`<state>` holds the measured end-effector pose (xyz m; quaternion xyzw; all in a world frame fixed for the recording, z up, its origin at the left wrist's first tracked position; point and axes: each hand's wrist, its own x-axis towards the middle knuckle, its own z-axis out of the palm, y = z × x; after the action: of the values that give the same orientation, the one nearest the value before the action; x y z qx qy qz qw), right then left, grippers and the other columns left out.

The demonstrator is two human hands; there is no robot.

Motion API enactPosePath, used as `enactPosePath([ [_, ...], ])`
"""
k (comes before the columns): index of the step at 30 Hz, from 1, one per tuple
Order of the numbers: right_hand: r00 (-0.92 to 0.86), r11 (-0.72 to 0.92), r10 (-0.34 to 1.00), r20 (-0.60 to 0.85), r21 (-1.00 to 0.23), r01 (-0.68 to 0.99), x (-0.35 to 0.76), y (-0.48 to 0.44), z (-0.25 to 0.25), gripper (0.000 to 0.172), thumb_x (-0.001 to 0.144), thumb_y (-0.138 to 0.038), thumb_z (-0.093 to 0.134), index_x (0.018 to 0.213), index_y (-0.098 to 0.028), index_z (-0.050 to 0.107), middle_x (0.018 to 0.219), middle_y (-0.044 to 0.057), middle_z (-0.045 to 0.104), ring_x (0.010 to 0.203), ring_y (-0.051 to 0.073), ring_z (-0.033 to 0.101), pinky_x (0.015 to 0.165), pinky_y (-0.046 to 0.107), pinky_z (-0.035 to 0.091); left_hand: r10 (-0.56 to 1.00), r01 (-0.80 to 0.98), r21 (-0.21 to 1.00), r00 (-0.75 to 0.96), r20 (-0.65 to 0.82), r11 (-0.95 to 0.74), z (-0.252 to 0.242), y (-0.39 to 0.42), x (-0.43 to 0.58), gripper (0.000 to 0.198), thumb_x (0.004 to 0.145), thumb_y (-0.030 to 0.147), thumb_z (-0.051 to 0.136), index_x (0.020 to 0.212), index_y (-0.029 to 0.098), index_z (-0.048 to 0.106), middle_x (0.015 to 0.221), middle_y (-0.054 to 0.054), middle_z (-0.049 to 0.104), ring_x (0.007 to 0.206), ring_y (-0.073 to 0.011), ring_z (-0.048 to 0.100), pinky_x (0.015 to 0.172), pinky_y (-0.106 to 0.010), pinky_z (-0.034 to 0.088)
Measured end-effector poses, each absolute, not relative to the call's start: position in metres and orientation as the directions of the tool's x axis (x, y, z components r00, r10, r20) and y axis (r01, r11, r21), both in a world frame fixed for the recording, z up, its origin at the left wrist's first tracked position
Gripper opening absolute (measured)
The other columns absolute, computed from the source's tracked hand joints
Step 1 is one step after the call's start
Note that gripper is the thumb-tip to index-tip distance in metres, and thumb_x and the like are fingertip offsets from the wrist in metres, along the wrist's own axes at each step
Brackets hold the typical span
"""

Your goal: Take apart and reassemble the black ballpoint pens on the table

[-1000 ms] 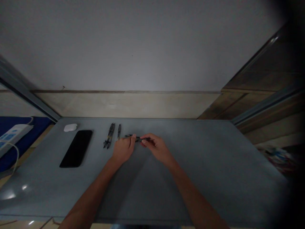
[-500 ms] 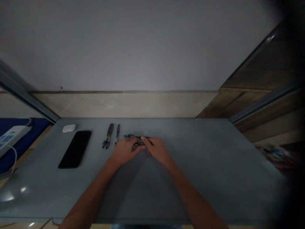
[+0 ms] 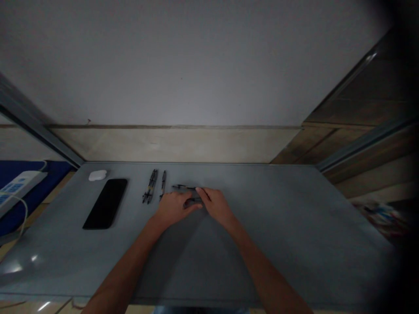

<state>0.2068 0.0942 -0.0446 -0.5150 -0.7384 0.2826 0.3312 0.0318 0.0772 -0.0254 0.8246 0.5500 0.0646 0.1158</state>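
My left hand (image 3: 173, 206) is low over the grey table, with thumb and forefinger curved around a dark pen (image 3: 194, 200). Close beside it, my right hand (image 3: 214, 204) has its fingers bent together at the right end of the same pen. Part of that pen is hidden by the hands. Just beyond them lies another dark pen (image 3: 183, 186), pointing sideways, its right end at my right fingertips. To the left of my left hand, a single pen (image 3: 163, 179) points away from me. Further left, several pens (image 3: 150, 186) lie side by side in a bunch.
A black phone (image 3: 106, 203) rests on the left of the table (image 3: 294, 235). Behind it is a white earbud case (image 3: 97, 175). A white power strip (image 3: 19, 185) with a cable sits on blue cloth off the left edge. A wall rises behind the table.
The view has shifted slightly, moving everything a little to the right. My left thumb reaches slightly further right along the pen. Both hands stay close together over the pens.
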Motion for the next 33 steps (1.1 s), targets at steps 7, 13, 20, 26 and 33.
enactPosePath([
  [7,-0.286,0.285,0.946,0.15,-0.805,0.521,0.208,0.092,-0.035,0.049,0.095,-0.051,0.042,0.06,-0.021,0.057,0.056,0.002,0.059,0.054,0.015,0.053,0.052,0.027,0.033,0.963,0.929,0.261,0.27,0.001,-0.26,-0.029,0.078,0.033,0.062,0.1,0.051,0.018,0.096,0.022,0.072,0.084,-0.011,0.074,0.075,-0.0226,0.069,0.067,-0.03,0.045],
  [13,-0.348,0.279,0.928,0.134,-0.868,0.41,0.213,0.092,-0.033,0.038,0.091,-0.05,0.052,0.067,-0.021,0.06,0.057,-0.002,0.056,0.053,0.013,0.05,0.051,0.025,0.034,0.966,0.908,0.333,0.254,0.041,-0.253,-0.023,0.08,0.027,0.053,0.098,0.053,0.026,0.098,0.021,0.069,0.081,-0.008,0.073,0.078,-0.0206,0.068,0.071,-0.029,0.044],
  [20,-0.304,0.106,0.953,-0.01,-0.926,0.363,0.214,0.094,-0.032,0.057,0.093,-0.057,0.043,0.051,-0.02,0.052,0.046,-0.001,0.049,0.046,0.012,0.048,0.05,0.026,0.035,0.939,0.86,0.392,0.342,0.034,-0.327,-0.024,0.078,0.03,0.048,0.098,0.053,0.032,0.096,0.02,0.067,0.08,-0.008,0.072,0.074,-0.0197,0.068,0.063,-0.028,0.041],
  [26,-0.324,0.173,0.943,0.079,-0.946,0.275,0.213,0.093,-0.029,0.032,0.09,-0.043,0.054,0.067,-0.021,0.051,0.059,-0.003,0.052,0.055,0.013,0.049,0.051,0.024,0.034,0.944,0.855,0.42,0.331,0.008,-0.303,-0.027,0.081,0.029,0.047,0.1,0.048,0.028,0.103,0.02,0.065,0.085,-0.008,0.073,0.079,-0.0204,0.069,0.066,-0.027,0.042],
  [33,-0.331,0.211,0.937,0.107,-0.931,0.297,0.213,0.092,-0.028,0.023,0.09,-0.042,0.054,0.081,-0.021,0.057,0.066,-0.002,0.055,0.059,0.014,0.05,0.054,0.024,0.037,0.931,0.852,0.399,0.366,0.008,-0.339,-0.025,0.081,0.027,0.05,0.101,0.047,0.023,0.098,0.02,0.065,0.085,-0.008,0.073,0.079,-0.021,0.07,0.068,-0.028,0.044],
])
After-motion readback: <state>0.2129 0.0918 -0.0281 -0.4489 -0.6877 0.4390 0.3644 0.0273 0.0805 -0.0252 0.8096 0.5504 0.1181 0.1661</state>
